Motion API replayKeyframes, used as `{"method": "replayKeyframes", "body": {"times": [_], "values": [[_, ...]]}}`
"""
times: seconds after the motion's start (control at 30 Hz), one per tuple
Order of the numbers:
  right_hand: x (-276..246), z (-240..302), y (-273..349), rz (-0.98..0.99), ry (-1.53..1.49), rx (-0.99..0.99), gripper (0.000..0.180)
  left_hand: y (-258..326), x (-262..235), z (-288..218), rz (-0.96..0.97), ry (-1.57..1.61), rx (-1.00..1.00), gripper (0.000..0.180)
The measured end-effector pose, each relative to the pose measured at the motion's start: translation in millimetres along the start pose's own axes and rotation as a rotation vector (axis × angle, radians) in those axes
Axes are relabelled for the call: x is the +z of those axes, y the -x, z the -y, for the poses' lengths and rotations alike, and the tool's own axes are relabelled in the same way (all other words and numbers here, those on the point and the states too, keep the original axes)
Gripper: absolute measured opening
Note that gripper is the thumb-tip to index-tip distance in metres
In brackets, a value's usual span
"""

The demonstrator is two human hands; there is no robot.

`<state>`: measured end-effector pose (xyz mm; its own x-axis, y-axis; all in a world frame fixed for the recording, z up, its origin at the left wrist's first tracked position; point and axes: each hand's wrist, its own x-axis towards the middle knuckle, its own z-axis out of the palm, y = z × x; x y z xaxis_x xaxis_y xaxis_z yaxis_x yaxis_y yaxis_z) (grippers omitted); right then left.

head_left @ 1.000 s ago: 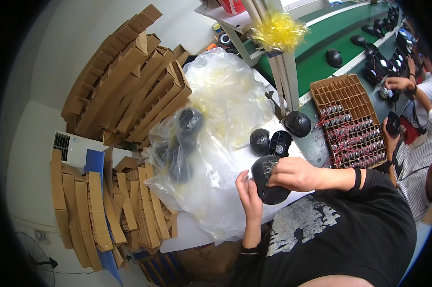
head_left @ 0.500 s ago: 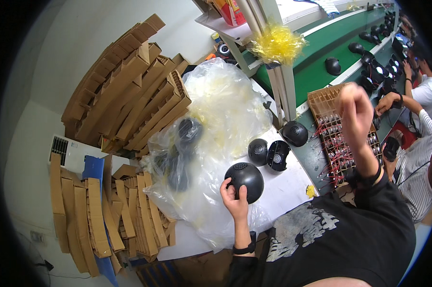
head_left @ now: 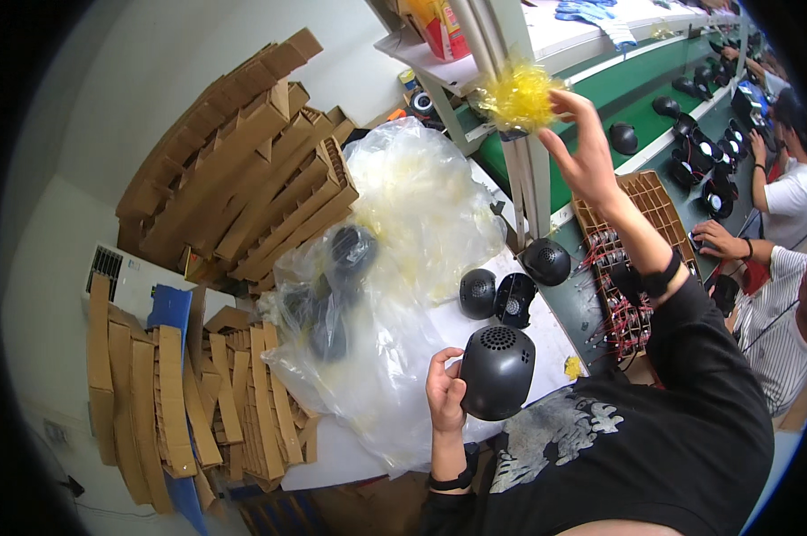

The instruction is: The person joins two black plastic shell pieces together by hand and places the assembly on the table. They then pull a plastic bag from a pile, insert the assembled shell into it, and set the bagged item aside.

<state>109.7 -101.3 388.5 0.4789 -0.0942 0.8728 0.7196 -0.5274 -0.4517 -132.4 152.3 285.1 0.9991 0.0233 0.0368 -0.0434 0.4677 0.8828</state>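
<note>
My left hand (head_left: 445,393) grips a black rounded plastic shell (head_left: 500,375) by its left side, with a perforated round patch towards its top. Up at the post, my right hand (head_left: 588,161) is open, thumb and fingers apart, at the right edge of a bunch of yellow plastic film strips (head_left: 516,96). Whether the fingertips touch the strips I cannot tell. On the white table beyond the held shell sit a closed shell (head_left: 478,293) and an open half (head_left: 515,300) showing its inside. Another black shell (head_left: 546,261) stands to their right.
A large clear plastic bag (head_left: 412,196) with dark shells inside covers much of the table. Cardboard dividers (head_left: 234,170) are stacked at left. A divided carton (head_left: 645,201) with wired parts is at right. Beyond runs a green conveyor (head_left: 564,147); co-workers (head_left: 792,179) sit along it.
My right hand has moved up and left, from above the carton to the yellow strips, its fingers opening out. The shell in my left hand has come nearer and tilted, showing its perforated patch.
</note>
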Motion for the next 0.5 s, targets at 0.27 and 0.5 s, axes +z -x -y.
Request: {"method": "replayKeyframes", "body": {"times": [0.27, 0.5], "values": [[-24.7, 101.8, 96.7, 1.125, -0.793, -0.277, 0.092, -5.7, 6.8, -8.3, 0.085, 0.051, -0.189, 0.074], [-32.3, 80.2, 128.7, 1.368, -0.845, 0.050, 0.080, 2.3, 7.2, 12.9, 0.063, 0.097, -0.410, 0.062]]}}
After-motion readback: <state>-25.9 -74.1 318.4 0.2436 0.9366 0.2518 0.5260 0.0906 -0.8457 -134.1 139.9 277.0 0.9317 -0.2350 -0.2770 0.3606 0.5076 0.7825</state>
